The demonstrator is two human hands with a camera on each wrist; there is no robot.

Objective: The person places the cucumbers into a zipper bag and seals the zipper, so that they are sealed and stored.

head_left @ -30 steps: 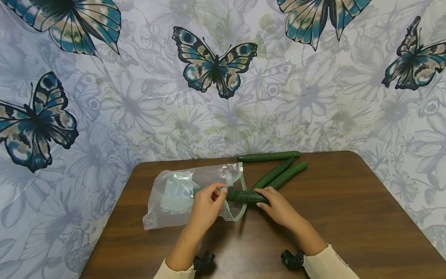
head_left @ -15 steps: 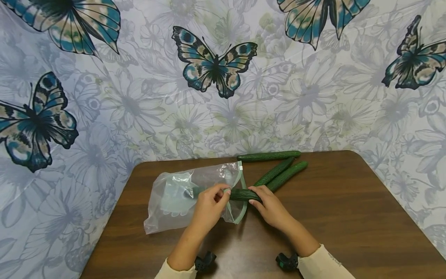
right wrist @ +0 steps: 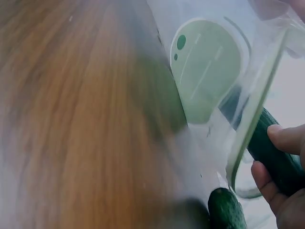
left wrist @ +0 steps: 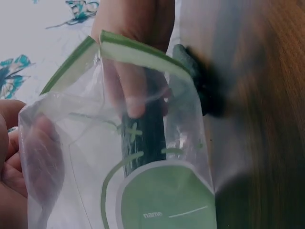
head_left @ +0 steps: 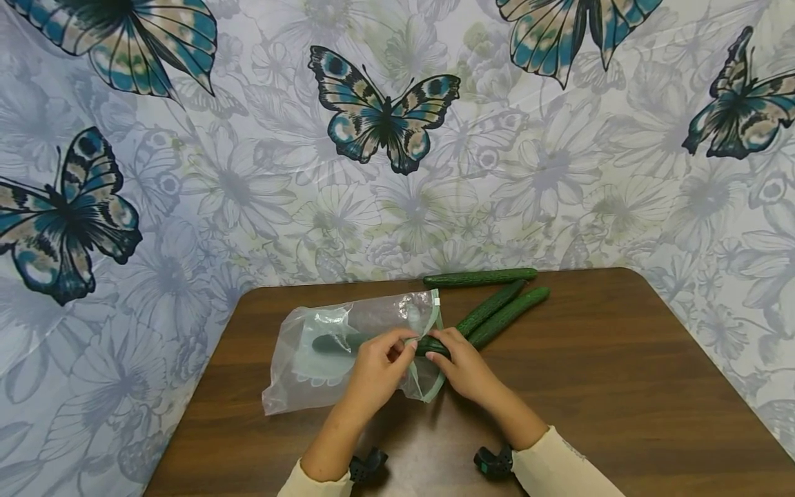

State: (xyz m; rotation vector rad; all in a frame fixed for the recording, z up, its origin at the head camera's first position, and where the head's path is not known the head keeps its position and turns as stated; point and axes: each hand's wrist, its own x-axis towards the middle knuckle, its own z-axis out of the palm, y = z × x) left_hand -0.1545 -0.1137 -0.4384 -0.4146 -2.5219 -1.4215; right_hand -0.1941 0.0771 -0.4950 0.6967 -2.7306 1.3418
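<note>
A clear zip bag (head_left: 292, 386) with a pale green label and a green-edged mouth lies on its side, mouth to the right. My left hand (head_left: 379, 366) pinches the bag's upper edge near the opening. My right hand (head_left: 466, 366) grips the outer end of a cucumber (right wrist: 276, 157), thumb on one side and fingers on the other. Most of that cucumber is inside the bag, its far end dim through the plastic. In the left wrist view the right hand's fingers (left wrist: 136, 102) show through the bag, reaching in at its mouth along the cucumber.
Two cucumbers lie slanted behind my right hand, the nearer cucumber (head_left: 512, 317) beside the farther cucumber (head_left: 491, 307). Another cucumber (head_left: 479, 278) lies along the back edge of the brown table (head_left: 621, 386). A butterfly-print cloth (head_left: 385, 214) hangs right behind the table.
My right hand has moved left with the cucumber, which has slid deeper into the bag. The left hand has shifted slightly right, still pinching the bag's edge.
</note>
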